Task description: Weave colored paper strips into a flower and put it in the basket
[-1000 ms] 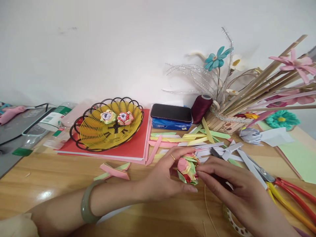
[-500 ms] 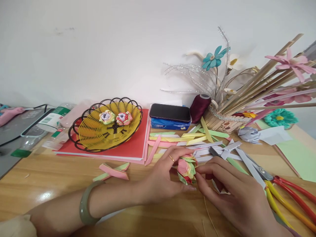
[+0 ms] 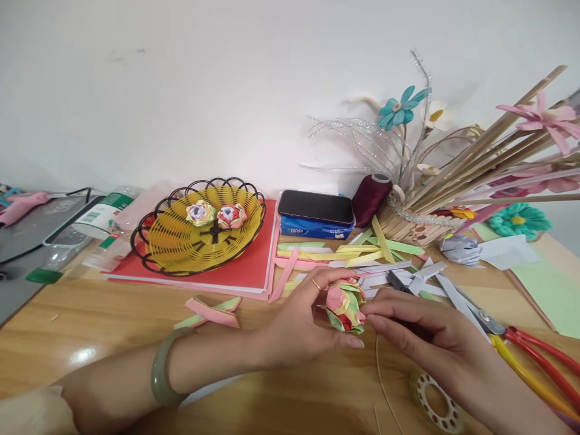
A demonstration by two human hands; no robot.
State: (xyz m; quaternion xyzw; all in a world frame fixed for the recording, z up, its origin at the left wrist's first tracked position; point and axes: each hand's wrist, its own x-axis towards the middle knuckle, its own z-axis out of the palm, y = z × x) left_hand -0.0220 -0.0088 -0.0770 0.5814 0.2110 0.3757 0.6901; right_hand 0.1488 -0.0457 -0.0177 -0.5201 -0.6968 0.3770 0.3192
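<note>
White wall borders the desk; forward of its back edge, the left hand clamps its fingers around a paper flower, and the right hand pinches its side.

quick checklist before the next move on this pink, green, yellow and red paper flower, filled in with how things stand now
1. Paper flower supported: ok, the left hand cups it, off the wooden table.
2. Right hand at the flower: ok, thumb and forefinger meet at its right edge.
3. What those fingertips pinch: cannot tell, too small and partly hidden.
4. Underside of the flower: cannot tell, out of sight.
5. Pale, round, holed plastic ring fully in view: not ok, partly hidden by the right hand and forearm.
6. Metal scissors with red handles out of both hands: ok, lying at the right.
</note>
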